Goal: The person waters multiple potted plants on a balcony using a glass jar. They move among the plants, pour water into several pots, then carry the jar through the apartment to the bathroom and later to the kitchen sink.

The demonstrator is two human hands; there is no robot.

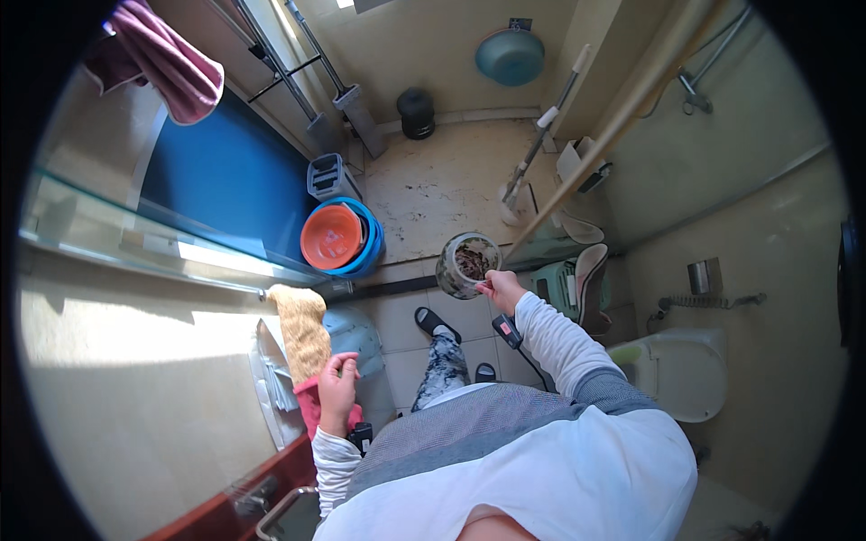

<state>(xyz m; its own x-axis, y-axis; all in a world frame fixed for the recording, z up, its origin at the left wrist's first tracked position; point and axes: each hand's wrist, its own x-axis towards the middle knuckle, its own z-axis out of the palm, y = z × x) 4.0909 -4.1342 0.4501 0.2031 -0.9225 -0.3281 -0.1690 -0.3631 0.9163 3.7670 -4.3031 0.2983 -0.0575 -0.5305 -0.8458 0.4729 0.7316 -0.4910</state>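
My right hand (pixel 504 291) grips the rim of a round clear glass jar (pixel 448 265) by its near right side. The jar is held out in front of me over the floor. Dark reddish, stringy matter (pixel 472 262) lies inside it, and green patches show through its wall. My left hand (pixel 336 389) is at my left side with loosely bent fingers, the thumb a little apart and nothing visible in it. Close by that hand hang a tan towel (pixel 304 331) and a red item (pixel 308 404), perhaps cloth or a glove, partly hidden behind the hand.
Stacked orange and blue basins (pixel 331 237) stand ahead on the left beside a grey bucket (pixel 331 177). A long-handled tool (pixel 534 152) leans in the shower area, behind a glass panel's pale edge (pixel 612 145). A green plastic stool (pixel 551 284) and a toilet (pixel 676 372) are on the right.
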